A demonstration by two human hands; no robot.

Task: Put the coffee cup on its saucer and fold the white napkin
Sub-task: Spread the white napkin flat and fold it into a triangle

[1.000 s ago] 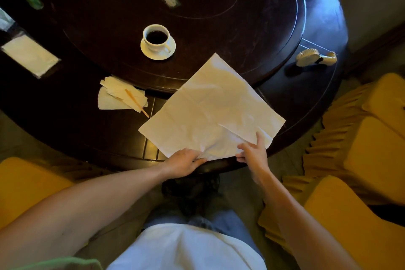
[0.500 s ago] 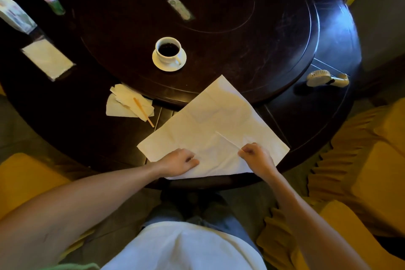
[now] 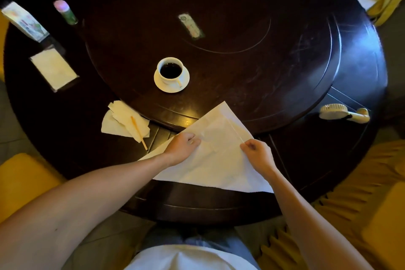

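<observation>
The white coffee cup (image 3: 170, 70), full of dark coffee, stands on its white saucer (image 3: 161, 85) on the raised round centre of the dark table. The white napkin (image 3: 215, 161) lies near the table's front edge, its near part doubled over toward the far corner. My left hand (image 3: 182, 147) rests on the napkin's left side with the fingers curled. My right hand (image 3: 258, 155) pinches the folded-over edge on the right side.
Crumpled paper tissues with a thin orange stick (image 3: 126, 121) lie left of the napkin. A small hand-held fan (image 3: 343, 112) sits at the right rim. A tissue holder (image 3: 53, 69), a packet (image 3: 24, 21) and a small bottle (image 3: 65, 12) stand far left. Yellow chairs (image 3: 372, 215) ring the table.
Both hands have carried the napkin's near edge up and away from me, folding it over the rest. The cup and saucer have not moved.
</observation>
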